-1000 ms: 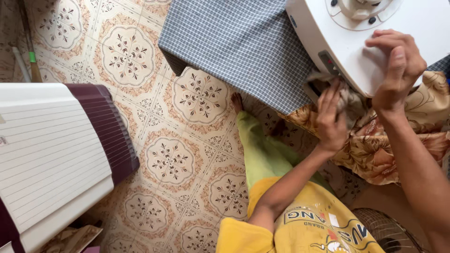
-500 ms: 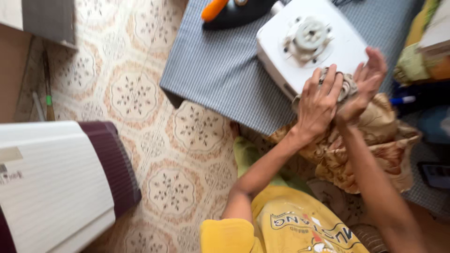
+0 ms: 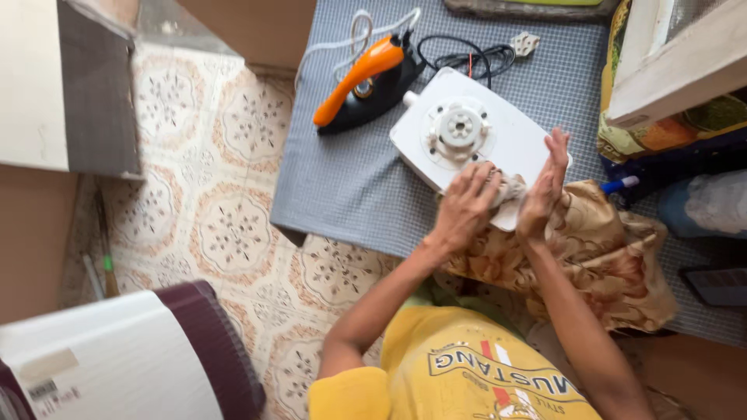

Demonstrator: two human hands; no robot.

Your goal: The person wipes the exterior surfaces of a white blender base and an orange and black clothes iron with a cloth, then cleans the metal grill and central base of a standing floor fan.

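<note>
2 hands: left [image 3: 465,208] apparently presses rag [image 3: 510,189] onto white housing [image 3: 467,132]; right [image 3: 545,187] flat, open.

White square fan base [image 3: 467,132], flat on checked cloth; crumpled, perhaps greyish rag [image 3: 510,188] at its edge.

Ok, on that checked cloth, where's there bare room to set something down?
The widest bare patch of the checked cloth lies below the orange iron, left of the white fan base. A narrower one sits right of the black cord. It is crowded where left hand and right hand press a rag.
</note>
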